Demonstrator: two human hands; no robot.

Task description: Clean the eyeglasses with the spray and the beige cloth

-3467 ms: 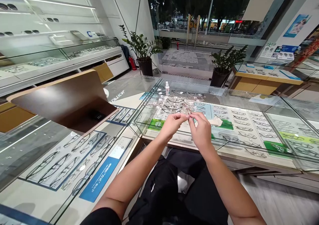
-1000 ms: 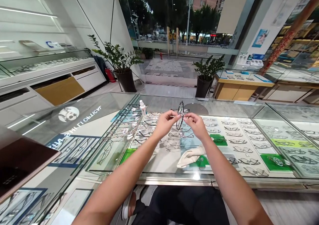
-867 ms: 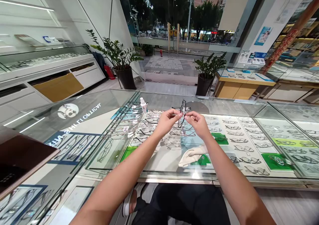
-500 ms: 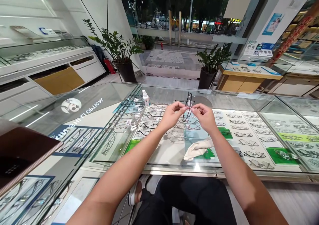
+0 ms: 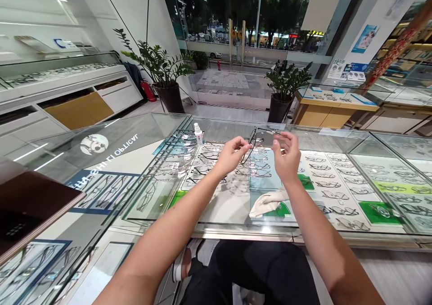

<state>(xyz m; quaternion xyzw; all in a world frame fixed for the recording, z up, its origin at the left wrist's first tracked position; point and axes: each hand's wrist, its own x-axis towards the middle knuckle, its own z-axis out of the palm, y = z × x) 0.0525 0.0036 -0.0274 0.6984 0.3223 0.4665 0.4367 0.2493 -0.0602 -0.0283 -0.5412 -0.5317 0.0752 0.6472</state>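
Dark-framed eyeglasses (image 5: 253, 138) are held above the glass counter, with one temple stretched out to the right. My left hand (image 5: 233, 154) pinches the frame's edge between thumb and fingers. Beside the tip of that temple is my right hand (image 5: 286, 154), its thumb and fingers apart; whether they touch the temple is hard to tell. A cream cloth (image 5: 266, 203) lies on the counter below my right hand. Behind my left hand stands a small white spray bottle (image 5: 198, 135).
The glass display counter (image 5: 216, 229) holds rows of eyeglasses and green cards. At the lower left a dark brown flat object (image 5: 33, 201) juts in. Two potted plants (image 5: 167, 89) stand beyond the counter, near glass doors.
My right hand has let go of the frame's middle and moved right, its fingers opening. The eyeglasses have turned, and a temple now points right. My left hand still grips them.
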